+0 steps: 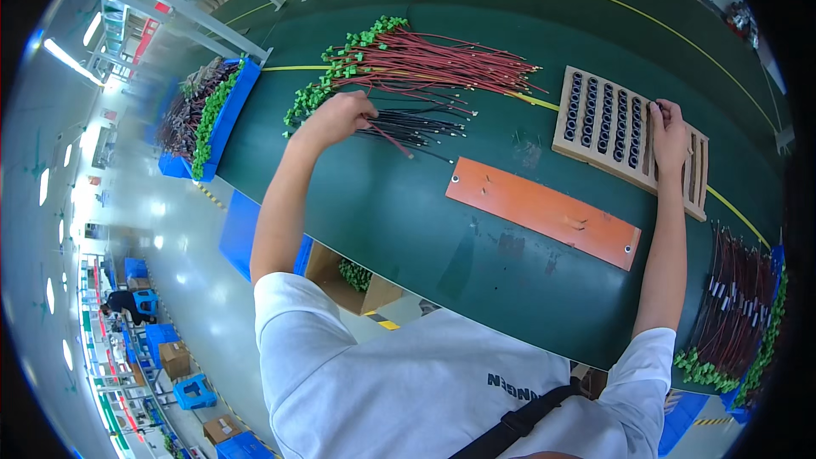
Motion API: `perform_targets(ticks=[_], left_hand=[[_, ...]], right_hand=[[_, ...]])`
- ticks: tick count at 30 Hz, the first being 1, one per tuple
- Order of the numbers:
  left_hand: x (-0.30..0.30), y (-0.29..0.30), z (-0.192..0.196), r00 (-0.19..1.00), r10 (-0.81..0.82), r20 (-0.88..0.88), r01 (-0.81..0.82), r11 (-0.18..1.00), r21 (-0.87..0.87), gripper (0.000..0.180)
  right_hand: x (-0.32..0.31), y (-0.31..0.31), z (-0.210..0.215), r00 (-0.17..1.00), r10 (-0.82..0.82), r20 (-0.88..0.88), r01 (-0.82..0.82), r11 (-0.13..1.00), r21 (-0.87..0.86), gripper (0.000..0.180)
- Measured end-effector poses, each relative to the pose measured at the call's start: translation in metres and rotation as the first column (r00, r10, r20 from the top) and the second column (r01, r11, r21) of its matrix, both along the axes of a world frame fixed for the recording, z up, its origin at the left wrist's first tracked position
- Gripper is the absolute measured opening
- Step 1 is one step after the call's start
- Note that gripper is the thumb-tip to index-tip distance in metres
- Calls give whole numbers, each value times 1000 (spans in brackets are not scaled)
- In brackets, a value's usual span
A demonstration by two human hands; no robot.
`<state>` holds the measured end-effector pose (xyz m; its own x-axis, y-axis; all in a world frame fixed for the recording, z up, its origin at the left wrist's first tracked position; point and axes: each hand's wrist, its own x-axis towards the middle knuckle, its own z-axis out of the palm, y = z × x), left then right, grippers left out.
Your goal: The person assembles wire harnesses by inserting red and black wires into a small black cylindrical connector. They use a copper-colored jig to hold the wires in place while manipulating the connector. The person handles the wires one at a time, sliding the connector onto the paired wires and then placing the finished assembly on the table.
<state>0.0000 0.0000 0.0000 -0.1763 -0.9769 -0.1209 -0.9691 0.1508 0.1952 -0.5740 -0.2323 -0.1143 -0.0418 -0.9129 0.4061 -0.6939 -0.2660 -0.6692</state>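
Observation:
My left hand (344, 115) is closed in a pinch over the wire pile, with a dark red wire (393, 141) running out from its fingertips. Close by lie black wires (416, 125) and a large bundle of red wires (450, 59), with green connectors (365, 38) at their left ends. On the right, my right hand (669, 132) reaches over a slotted wooden tray (586, 150) that holds rows of black ring-shaped parts (606, 115). Its fingers are drawn together at the tray's far edge; whatever they grip is hidden.
An orange board (544, 212) with small pins lies on the green table (382, 195) in front of me. Blue bins of wires (229, 119) stand at the left edge; more wires (735, 297) lie at the right. A metal frame (246, 42) rises at the far left.

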Motion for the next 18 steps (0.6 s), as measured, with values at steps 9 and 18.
perform_targets(ticks=[9,18], left_hand=[[5,6,-22,996,-89,1,86,960,-266,13],[-3,14,11,912,170,-374,-306,889,-340,12]], right_hand=[[7,-4,-1,999,16,52,-14,999,-34,34],[-1,-6,-6,996,28,82,-27,1000,-12,34]])
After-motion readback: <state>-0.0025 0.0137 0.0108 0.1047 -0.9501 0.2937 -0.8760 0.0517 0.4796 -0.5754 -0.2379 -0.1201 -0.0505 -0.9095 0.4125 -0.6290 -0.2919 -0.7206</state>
